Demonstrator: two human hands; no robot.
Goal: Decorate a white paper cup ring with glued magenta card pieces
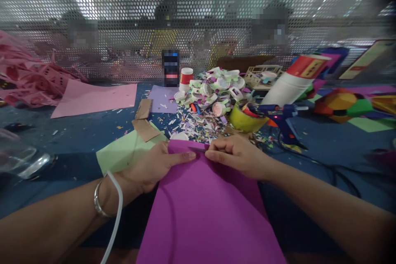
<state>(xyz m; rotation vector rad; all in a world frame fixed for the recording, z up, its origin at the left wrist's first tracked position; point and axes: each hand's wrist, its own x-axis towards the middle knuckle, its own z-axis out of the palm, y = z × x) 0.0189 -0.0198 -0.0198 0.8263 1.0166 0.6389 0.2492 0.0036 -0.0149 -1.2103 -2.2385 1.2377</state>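
A large purple paper sheet [210, 210] stretches toward me over the blue table edge. My left hand [154, 164] grips its far left edge, thumb lying flat on top. With thumb and bent fingers, my right hand [235, 156] pinches the far edge to the right of the left thumb. Between the two thumbs runs a thin dark line along the edge; whether it is a fold or a narrow object I cannot tell. A light green paper sheet [119, 152] lies beneath my left hand, and a brown cardboard piece [146, 129] rests on it.
Beyond the hands are paper scraps [198, 126] and a heap of decorated white cups [216, 86]. A blue glue gun [283, 121] with a black cord stands right, near a yellow bowl [247, 119] and stacked paper cups [287, 84]. Pink paper [99, 97] and a glass jar [24, 152] lie left.
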